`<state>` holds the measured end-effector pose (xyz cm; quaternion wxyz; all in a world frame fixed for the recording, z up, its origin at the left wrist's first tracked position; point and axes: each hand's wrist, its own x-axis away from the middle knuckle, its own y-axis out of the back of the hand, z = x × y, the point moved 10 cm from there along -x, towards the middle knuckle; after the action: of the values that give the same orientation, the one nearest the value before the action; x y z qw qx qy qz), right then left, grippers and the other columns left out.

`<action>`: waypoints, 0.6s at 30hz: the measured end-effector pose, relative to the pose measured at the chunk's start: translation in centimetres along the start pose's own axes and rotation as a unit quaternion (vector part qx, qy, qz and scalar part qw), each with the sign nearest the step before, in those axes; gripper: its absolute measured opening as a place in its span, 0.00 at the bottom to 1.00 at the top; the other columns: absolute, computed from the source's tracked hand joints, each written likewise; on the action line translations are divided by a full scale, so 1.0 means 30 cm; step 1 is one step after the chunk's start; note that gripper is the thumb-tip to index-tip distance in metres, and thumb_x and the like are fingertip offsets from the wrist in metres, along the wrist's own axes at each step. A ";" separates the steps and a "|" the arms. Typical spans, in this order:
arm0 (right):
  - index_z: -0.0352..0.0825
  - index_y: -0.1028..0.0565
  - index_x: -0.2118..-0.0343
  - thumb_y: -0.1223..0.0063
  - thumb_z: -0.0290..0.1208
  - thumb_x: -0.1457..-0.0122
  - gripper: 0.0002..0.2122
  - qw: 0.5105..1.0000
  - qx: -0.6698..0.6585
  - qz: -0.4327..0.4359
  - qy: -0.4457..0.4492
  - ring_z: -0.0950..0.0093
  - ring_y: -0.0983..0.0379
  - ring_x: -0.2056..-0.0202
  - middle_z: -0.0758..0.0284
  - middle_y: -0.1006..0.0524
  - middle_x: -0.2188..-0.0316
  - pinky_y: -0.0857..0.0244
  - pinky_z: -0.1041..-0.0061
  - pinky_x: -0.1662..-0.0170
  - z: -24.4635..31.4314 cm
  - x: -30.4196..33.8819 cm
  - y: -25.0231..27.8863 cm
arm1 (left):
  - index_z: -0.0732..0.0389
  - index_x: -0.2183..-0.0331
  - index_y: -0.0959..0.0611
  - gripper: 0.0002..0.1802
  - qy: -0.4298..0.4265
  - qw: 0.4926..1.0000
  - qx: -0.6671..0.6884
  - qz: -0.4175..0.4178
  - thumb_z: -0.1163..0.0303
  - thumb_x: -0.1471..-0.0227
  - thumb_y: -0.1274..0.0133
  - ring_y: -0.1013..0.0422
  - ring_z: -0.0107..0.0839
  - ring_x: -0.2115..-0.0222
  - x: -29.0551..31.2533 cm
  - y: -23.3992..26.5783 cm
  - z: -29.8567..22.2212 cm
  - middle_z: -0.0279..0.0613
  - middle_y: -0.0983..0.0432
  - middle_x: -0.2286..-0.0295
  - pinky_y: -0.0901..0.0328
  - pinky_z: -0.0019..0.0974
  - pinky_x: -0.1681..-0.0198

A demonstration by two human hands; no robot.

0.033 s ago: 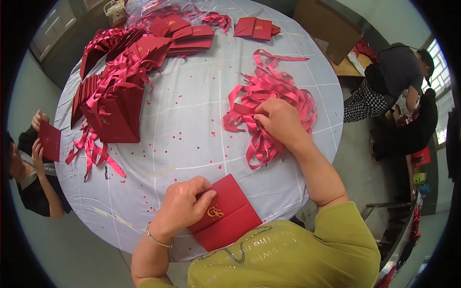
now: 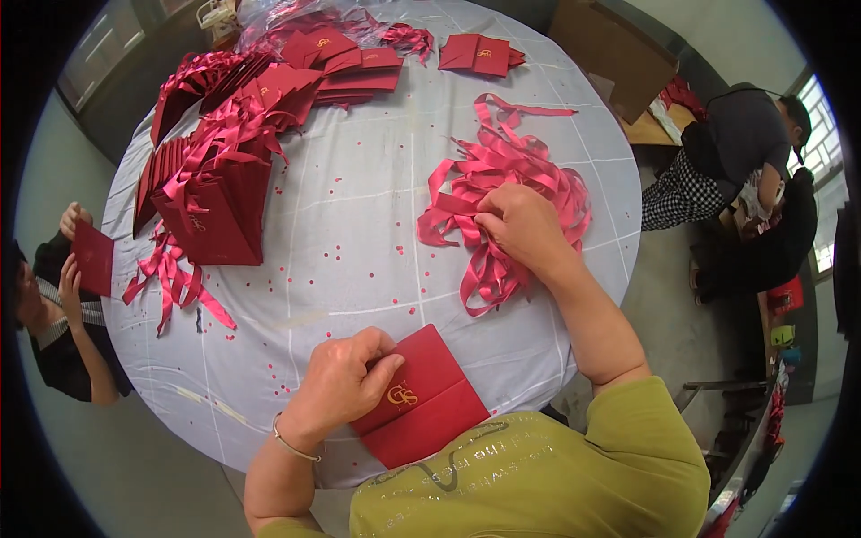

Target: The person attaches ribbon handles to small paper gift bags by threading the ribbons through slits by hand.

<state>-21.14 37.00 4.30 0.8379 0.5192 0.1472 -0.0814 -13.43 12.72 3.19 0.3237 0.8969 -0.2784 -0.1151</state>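
Observation:
A flat red paper bag (image 2: 421,408) with a gold emblem and a crease across it lies at the near edge of the table. Over its upper left edge my left hand (image 2: 345,381) is closed, thumb against the curled fingers. The bag's edge seems to be in its grip, though most of the fingertips are hidden. Farther right, a loose heap of pink satin ribbons (image 2: 547,184) spreads over the white cloth. My right hand (image 2: 520,224) reaches into the heap, thumb and fingers pinched on a ribbon (image 2: 448,203).
Upright red bags with ribbon handles (image 2: 215,215) stand packed at the left; folded ones (image 2: 363,72) lie behind. A small stack (image 2: 475,56) sits at the far side. Pink dots litter the tablecloth (image 2: 359,233). One person (image 2: 72,314) at left holds a red bag; others (image 2: 749,134) work at right.

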 end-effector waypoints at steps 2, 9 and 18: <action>0.33 0.20 0.71 0.39 0.32 0.51 0.08 1.000 -0.002 0.003 0.000 0.60 0.25 0.64 0.60 0.22 0.70 0.31 0.62 0.60 -0.002 -0.005 -0.013 | 0.64 0.74 0.21 0.07 0.001 1.000 0.010 -0.006 0.72 0.52 0.41 0.27 0.41 0.82 0.002 0.006 0.010 0.48 0.26 0.83 0.35 0.37 0.77; 0.31 0.26 0.64 0.45 0.24 0.40 0.04 0.891 -0.454 -0.005 -0.013 0.85 0.29 0.73 0.71 0.23 0.73 0.35 0.85 0.72 0.148 0.051 0.025 | 0.66 0.74 0.20 0.07 0.027 0.999 -0.001 -0.034 0.72 0.53 0.42 0.27 0.40 0.81 0.002 0.033 0.096 0.49 0.24 0.82 0.34 0.37 0.75; 0.27 0.26 0.56 0.47 0.23 0.39 0.10 0.784 -0.607 0.112 0.067 0.80 0.27 0.71 0.66 0.23 0.69 0.31 0.82 0.66 0.374 0.022 0.184 | 0.68 0.67 0.17 0.09 0.091 0.983 0.152 0.051 0.73 0.51 0.45 0.23 0.38 0.73 -0.013 -0.027 0.207 0.51 0.20 0.74 0.30 0.37 0.66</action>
<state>-17.09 29.44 13.42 0.9712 -0.0799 0.1631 0.1540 -15.82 10.25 -2.07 0.2129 0.9271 -0.3074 0.0272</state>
